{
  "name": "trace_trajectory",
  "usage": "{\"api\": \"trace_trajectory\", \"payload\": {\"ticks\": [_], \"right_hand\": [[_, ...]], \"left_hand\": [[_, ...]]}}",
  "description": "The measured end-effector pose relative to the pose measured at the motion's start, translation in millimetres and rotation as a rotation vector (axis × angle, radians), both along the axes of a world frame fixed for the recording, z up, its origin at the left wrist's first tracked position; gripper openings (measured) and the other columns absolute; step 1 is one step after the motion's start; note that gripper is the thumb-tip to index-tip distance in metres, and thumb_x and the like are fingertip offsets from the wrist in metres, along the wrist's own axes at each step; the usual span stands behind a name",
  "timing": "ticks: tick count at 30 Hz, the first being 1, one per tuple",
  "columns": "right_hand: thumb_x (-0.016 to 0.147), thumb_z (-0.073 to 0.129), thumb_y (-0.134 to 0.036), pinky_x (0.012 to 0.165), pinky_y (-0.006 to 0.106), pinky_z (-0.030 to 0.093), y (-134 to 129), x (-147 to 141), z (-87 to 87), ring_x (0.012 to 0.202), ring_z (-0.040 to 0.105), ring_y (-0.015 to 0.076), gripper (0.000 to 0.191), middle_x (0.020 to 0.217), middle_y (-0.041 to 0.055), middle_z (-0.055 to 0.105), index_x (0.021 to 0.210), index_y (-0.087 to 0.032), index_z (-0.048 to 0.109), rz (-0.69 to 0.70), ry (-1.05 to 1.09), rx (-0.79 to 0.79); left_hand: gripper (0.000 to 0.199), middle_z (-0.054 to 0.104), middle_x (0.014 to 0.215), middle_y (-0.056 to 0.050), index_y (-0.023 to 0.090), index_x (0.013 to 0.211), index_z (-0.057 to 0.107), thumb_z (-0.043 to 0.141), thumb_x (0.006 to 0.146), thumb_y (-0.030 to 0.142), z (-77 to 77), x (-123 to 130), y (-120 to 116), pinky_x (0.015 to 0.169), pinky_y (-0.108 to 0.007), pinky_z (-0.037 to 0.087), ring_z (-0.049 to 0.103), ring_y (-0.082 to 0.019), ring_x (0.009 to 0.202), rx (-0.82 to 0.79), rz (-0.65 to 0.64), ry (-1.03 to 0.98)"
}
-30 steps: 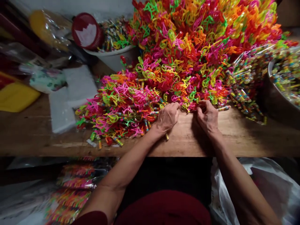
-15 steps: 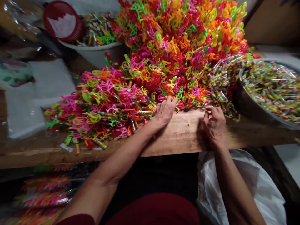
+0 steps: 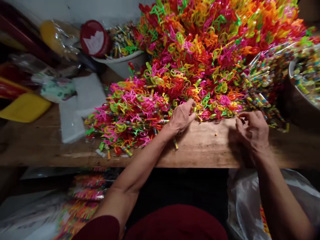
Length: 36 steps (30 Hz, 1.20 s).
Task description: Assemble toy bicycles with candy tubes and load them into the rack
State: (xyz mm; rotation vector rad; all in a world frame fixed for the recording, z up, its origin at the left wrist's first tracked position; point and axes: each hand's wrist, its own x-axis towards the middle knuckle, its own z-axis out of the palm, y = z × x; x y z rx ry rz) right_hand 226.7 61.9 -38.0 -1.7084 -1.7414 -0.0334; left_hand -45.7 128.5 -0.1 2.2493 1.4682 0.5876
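Note:
My left hand (image 3: 183,115) rests at the front edge of a heap of bright plastic toy pieces (image 3: 175,83), its fingers curled and pinched around a small yellow-green plastic piece (image 3: 194,109). To the right, my right hand (image 3: 255,131) is held just above the bench, fingers bent and thumb close to the forefinger. Whatever lies between those fingertips is too small and blurred to name. A tiny yellow bead (image 3: 216,134) lies on the wood between my hands. Beside my left forearm is a small candy-filled tube (image 3: 176,144).
Tubes of candy fill a large metal basin (image 3: 293,78) at the right and a white tub (image 3: 120,65) with a red lid (image 3: 95,38) at the back left. White sheets (image 3: 87,90) lie left on the wooden bench (image 3: 200,156). A plastic bag (image 3: 242,200) hangs below.
The view has swung left, so everything sits further right in the picture. My right hand has drawn slightly away from the heap. The tube beside my left forearm now shows.

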Motion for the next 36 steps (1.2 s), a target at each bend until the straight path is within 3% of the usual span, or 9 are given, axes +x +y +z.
{"api": "trace_trajectory", "payload": {"ticks": [6,9,11,14,18,23,27,31,36], "right_hand": [[0.084,0.072,-0.038,0.050,0.028,0.044,-21,-79,13.5,0.052,0.053,0.0124,0.020,0.067,-0.0032,0.061,0.086,-0.023,0.059,0.094,0.865,-0.012],[0.080,0.078,-0.038,0.051,0.027,0.051,-23,-102,14.8,0.050,0.059,0.0123,0.025,0.065,-0.0040,0.065,0.086,-0.023,0.059,0.170,1.097,-0.071],[0.079,0.079,-0.037,0.053,0.027,0.055,-25,-107,13.4,0.054,0.063,0.0122,0.024,0.071,-0.0027,0.069,0.089,-0.022,0.063,0.184,1.144,-0.079],[0.083,0.074,-0.034,0.052,0.025,0.053,-29,-105,11.0,0.056,0.064,0.0111,0.019,0.075,-0.0010,0.070,0.097,-0.020,0.073,0.173,1.079,-0.084],[0.087,0.069,-0.034,0.054,0.025,0.051,-30,-96,14.1,0.057,0.060,0.0100,0.021,0.076,0.0000,0.071,0.101,-0.020,0.077,0.118,1.011,-0.055],[0.088,0.069,-0.041,0.051,0.024,0.042,-22,-94,20.2,0.053,0.054,0.0102,0.025,0.061,-0.0015,0.063,0.079,-0.019,0.076,0.163,0.839,-0.122],[0.093,0.061,-0.044,0.053,0.025,0.039,-17,-100,12.8,0.050,0.053,0.0112,0.038,0.055,-0.0008,0.060,0.066,-0.019,0.070,0.211,0.595,-0.187],[0.093,0.060,-0.043,0.063,0.029,0.049,-9,-103,3.3,0.064,0.070,0.0189,0.029,0.078,0.0063,0.077,0.095,-0.018,0.075,0.149,0.493,-0.159],[0.094,0.056,-0.044,0.065,0.034,0.050,10,-106,14.0,0.069,0.071,0.0248,0.044,0.091,0.0125,0.078,0.125,-0.014,0.068,-0.014,0.243,-0.019]], "left_hand": [[0.031,0.068,0.076,0.000,0.012,0.120,0.067,0.057,0.091,0.015,11.1,-3,-5,0.059,-0.021,0.050,0.062,-0.011,0.061,-0.319,0.180,-0.607],[0.030,0.060,0.063,0.003,0.011,0.118,0.067,0.053,0.091,0.012,10.9,-4,-16,0.046,-0.018,0.043,0.058,-0.010,0.051,-0.527,0.213,-0.818],[0.029,0.060,0.062,0.004,0.012,0.113,0.067,0.053,0.088,0.006,8.6,-6,-23,0.044,-0.017,0.042,0.057,-0.009,0.050,-0.527,0.242,-0.864],[0.030,0.059,0.062,0.005,0.014,0.105,0.067,0.052,0.084,0.001,8.0,-9,-29,0.044,-0.015,0.042,0.059,-0.008,0.048,-0.450,0.304,-0.854],[0.026,0.065,0.068,0.003,0.016,0.109,0.070,0.062,0.086,0.009,16.8,-10,-32,0.049,-0.016,0.046,0.061,-0.008,0.054,-0.397,0.216,-0.817],[0.018,0.075,0.091,-0.003,0.016,0.101,0.074,0.070,0.084,0.017,21.3,-14,-27,0.060,-0.019,0.052,0.064,-0.008,0.066,-0.134,0.354,-0.883],[0.012,0.071,0.081,0.000,0.019,0.095,0.075,0.073,0.086,0.027,17.8,-14,-18,0.051,-0.019,0.050,0.057,-0.007,0.058,-0.132,0.409,-1.071],[0.008,0.066,0.085,0.000,0.022,0.097,0.066,0.065,0.095,0.030,20.5,-1,-6,0.057,-0.017,0.055,0.066,-0.009,0.070,-0.156,0.382,-1.214],[0.016,0.064,0.087,0.000,0.024,0.103,0.055,0.052,0.104,0.039,39.9,25,6,0.065,-0.019,0.061,0.075,-0.015,0.088,-0.348,0.285,-1.354]]}}
